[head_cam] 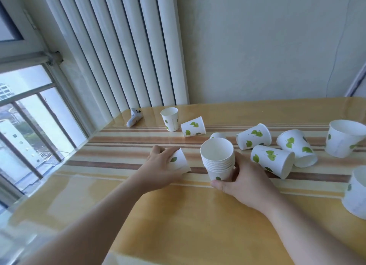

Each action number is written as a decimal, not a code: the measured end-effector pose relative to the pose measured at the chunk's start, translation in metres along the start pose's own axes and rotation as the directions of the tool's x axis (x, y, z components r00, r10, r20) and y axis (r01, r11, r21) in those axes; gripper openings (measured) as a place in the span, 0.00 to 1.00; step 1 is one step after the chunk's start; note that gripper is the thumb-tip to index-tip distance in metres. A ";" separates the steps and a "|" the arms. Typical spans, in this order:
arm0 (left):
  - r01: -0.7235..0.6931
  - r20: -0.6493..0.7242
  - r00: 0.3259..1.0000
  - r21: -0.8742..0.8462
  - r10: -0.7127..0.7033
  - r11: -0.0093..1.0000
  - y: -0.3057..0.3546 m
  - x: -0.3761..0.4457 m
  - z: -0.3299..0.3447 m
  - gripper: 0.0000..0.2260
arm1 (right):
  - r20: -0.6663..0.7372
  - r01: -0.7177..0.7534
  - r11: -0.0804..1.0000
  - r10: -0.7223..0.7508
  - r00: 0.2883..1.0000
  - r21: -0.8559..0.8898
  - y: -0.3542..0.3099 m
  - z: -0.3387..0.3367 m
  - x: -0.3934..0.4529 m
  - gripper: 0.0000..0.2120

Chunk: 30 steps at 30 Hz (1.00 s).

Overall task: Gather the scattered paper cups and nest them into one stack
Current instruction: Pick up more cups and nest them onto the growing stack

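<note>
White paper cups with green leaf prints lie scattered on a yellow striped table (178, 221). My right hand (243, 183) grips the bottom of a nested stack of several cups (217, 157), mouth up. My left hand (160, 163) is closed over a single cup (180, 160) lying on its side left of the stack. One cup (170, 119) stands upright at the back, with a tipped cup (193, 127) beside it. Three tipped cups (253, 137) (272, 161) (297, 148) lie right of the stack. Behind the stack a small cup (217, 135) peeks out.
Two upright cups stand at the right edge, a far right cup (344, 138) and a nearer right cup (356, 193). A white controller (133, 118) lies at the back left corner. A radiator (126, 46) and a window (29, 116) border the table's left side.
</note>
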<state>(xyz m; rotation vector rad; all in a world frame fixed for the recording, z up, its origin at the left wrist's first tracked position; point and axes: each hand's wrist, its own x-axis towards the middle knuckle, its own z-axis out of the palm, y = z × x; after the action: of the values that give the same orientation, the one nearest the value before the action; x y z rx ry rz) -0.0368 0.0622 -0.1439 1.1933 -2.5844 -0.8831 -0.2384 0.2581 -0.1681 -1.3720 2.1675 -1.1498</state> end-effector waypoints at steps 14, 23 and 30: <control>-0.310 -0.351 0.936 -0.798 0.020 0.516 0.067 -0.015 -0.010 0.28 | 0.049 -0.004 0.994 -0.002 0.999 0.110 0.010 -0.003 0.005 0.31; -0.330 -0.246 0.944 -0.736 0.221 0.591 0.090 -0.012 0.002 0.30 | 0.071 -0.008 0.991 -0.001 0.997 0.130 0.006 -0.005 0.004 0.37; -0.351 -0.239 0.936 -0.677 0.258 0.646 0.098 -0.013 0.009 0.23 | 0.076 -0.013 0.995 0.005 0.997 0.098 0.003 -0.005 0.007 0.36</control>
<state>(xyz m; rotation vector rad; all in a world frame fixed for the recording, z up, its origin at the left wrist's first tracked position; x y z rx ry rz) -0.0943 0.1254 -0.0935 0.5306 -1.9131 -1.4732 -0.2468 0.2549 -0.1661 -1.3402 2.0342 -1.1662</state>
